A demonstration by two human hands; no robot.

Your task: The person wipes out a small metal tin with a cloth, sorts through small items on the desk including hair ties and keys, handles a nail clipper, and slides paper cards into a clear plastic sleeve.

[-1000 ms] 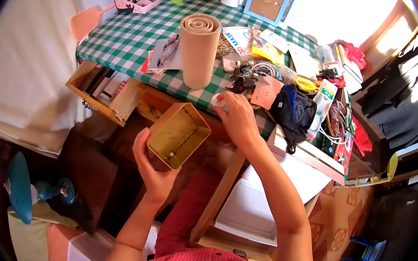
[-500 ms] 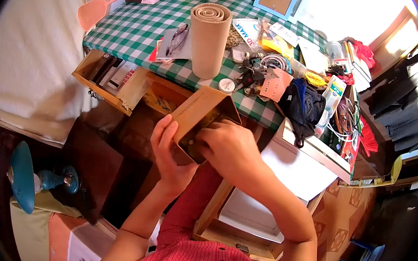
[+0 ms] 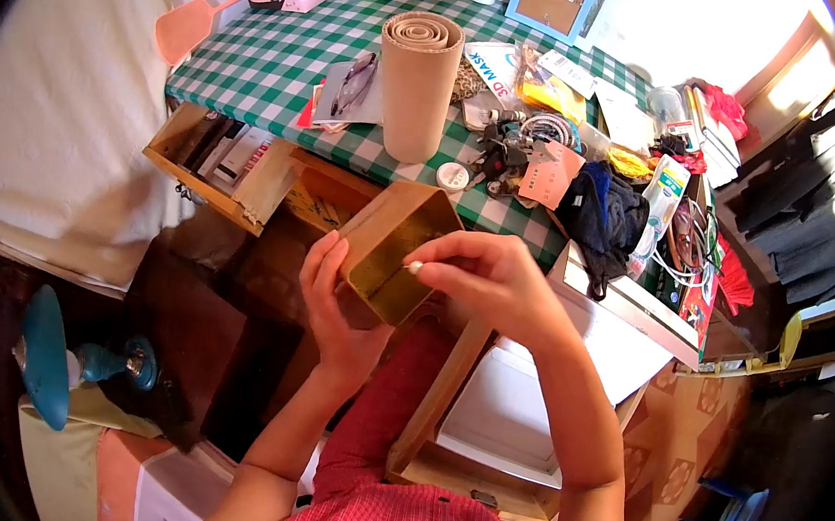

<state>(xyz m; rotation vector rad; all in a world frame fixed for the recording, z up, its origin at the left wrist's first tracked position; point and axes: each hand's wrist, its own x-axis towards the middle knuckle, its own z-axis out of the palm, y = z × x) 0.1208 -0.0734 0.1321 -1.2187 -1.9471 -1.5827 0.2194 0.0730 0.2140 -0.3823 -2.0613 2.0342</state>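
My left hand point(image 3: 337, 308) holds a brown, open-topped box point(image 3: 389, 243) by its lower left side, tilted so its inside faces me. Between thumb and forefinger of my right hand point(image 3: 486, 277) is a small whitish object point(image 3: 415, 267), held at the mouth of the box. It is too small to name. Just beyond the box, a rolled sheet of corrugated cardboard point(image 3: 416, 95) stands upright on the checkered tablecloth point(image 3: 256, 54). A round white lid point(image 3: 453, 177) lies beside the roll.
An open drawer point(image 3: 253, 190) with small boxes juts out at the left. Keys, packets and a dark blue pouch point(image 3: 603, 213) crowd the table's right side. A white box point(image 3: 504, 409) sits in a lower drawer. A teal lamp point(image 3: 46, 355) stands at lower left.
My right hand has come out of the box and moved right, now showing the small whitish object in its fingertips. The box has shifted slightly left and its inside shows more.
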